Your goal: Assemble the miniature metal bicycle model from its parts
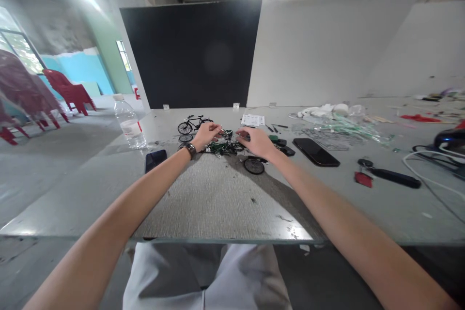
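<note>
My left hand (208,136), with a dark watch on its wrist, is closed in a pinch above a pile of small green and black bicycle parts (220,148). Whatever sits between its fingertips is too small to name. Facing it, my right hand (257,141) has thumb and fingers curled together over the right side of the pile; what they hold is hidden. A small black part (227,134) shows between the two hands. Behind my left hand stands a black model bicycle (194,125). A loose model wheel (254,165) lies below my right hand.
A plastic bottle (130,123) and a dark phone (155,160) are at left. To the right lie a black phone (316,151), a black-handled tool (395,177), a red tag (363,179), clear plastic wrapping (352,128) and a white cable (428,155). A paper sheet (253,120) lies behind.
</note>
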`<state>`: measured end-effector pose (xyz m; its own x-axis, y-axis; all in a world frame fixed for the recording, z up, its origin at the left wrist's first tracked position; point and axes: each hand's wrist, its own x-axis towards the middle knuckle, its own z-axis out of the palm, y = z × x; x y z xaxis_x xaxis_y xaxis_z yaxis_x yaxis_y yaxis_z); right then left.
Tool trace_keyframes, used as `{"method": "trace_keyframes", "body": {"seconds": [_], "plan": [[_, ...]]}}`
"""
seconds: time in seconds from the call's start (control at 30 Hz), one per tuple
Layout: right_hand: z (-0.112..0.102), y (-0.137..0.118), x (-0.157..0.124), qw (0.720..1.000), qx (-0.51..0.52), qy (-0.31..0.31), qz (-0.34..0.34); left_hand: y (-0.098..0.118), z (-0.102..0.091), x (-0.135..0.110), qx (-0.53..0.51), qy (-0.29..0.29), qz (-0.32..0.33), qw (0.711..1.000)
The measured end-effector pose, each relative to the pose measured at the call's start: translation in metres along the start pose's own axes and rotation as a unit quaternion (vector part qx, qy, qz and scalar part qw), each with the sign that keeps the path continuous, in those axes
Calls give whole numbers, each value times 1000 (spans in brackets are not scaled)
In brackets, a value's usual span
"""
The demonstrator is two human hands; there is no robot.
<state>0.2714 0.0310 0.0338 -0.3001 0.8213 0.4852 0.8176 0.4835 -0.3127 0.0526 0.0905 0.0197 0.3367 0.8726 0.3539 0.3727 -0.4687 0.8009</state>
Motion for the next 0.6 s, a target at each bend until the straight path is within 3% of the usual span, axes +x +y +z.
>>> {"method": "trace_keyframes", "body": {"seconds": [0.07,0.17,0.33,0.6], "plan": [[0,-8,-1,999,40,27,-22,5,-3,-11,-135,-23,-32,990],[-1,-23,-2,994,86,34,-49,12,-9,-29,-222,-44,-58,972],[4,-40,-3,984,173,4,-49,16,-18,-51,-288,-56,-80,952],[21,-50,-3,952,304,-8,-20,6,-24,-66,-286,-64,-23,956]]}}
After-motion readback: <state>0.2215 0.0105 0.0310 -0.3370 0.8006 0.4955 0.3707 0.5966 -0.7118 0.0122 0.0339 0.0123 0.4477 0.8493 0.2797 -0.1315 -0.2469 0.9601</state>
